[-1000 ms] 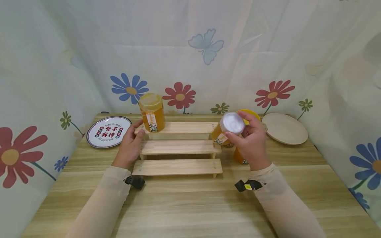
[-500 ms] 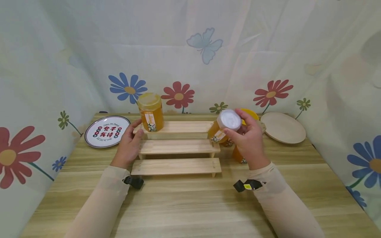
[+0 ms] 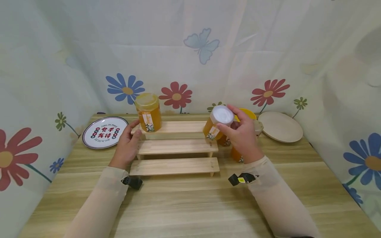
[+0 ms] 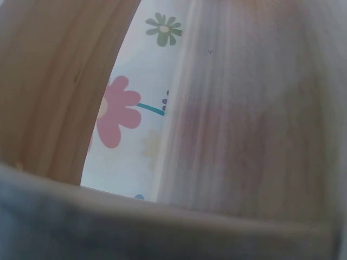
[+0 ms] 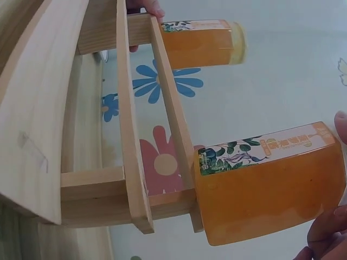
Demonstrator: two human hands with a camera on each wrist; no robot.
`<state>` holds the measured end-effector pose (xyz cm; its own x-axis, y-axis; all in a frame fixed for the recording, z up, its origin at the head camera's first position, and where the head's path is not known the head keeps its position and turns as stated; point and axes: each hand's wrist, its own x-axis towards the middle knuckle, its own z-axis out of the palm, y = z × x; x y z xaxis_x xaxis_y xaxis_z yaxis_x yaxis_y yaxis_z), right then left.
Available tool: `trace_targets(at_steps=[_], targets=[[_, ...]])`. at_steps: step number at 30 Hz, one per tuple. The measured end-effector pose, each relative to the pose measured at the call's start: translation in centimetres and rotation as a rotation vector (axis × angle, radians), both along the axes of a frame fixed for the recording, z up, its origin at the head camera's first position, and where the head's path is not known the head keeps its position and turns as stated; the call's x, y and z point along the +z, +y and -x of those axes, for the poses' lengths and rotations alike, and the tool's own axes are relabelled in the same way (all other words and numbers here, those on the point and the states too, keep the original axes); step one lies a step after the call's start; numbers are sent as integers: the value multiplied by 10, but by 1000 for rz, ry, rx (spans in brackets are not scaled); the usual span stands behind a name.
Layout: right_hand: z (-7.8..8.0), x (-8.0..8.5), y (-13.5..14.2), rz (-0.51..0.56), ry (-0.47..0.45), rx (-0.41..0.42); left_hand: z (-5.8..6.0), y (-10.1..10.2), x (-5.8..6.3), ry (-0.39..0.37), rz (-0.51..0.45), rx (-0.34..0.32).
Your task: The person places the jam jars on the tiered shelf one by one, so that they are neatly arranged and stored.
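Note:
In the head view my right hand point(image 3: 244, 137) holds a honey jar point(image 3: 210, 129) with a white lid by its upper part, tilted a little. The jar is at the right end of the top step of a three-step wooden rack point(image 3: 175, 146). My left hand point(image 3: 126, 145) grips the left end of that top step. Just beside it a second honey jar point(image 3: 150, 119), with a yellowish lid, stands upright on the step. In the right wrist view the held jar point(image 5: 271, 187) overlaps the top step's end; part of my fingers point(image 5: 328, 230) shows at its lid end.
More honey jars point(image 3: 236, 154) stand on the table right of the rack, partly hidden by my right hand. A yellow round thing point(image 3: 248, 113) shows behind them. A printed white plate point(image 3: 89, 135) lies at left, a beige plate point(image 3: 281, 127) at right. A flowered curtain backs the table.
My right hand has carried the honey jar slightly left, over the top step's right end, and tipped it more upright. My left hand keeps its grip on the rack.

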<state>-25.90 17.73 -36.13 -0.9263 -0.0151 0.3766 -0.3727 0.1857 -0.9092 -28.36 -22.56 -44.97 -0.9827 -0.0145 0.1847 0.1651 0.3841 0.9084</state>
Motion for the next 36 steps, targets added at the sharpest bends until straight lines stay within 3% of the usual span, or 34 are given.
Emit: trace_targets(at_steps=[9, 17, 36], targets=[[14, 4, -5, -33, -51, -34, -2, 1, 2, -10, -23, -5], [28, 8, -12, 17, -42, 33, -2, 0, 3, -13, -26, -10], [50, 13, -24, 16, -89, 156, 1, 0, 0, -26, -23, 2]])
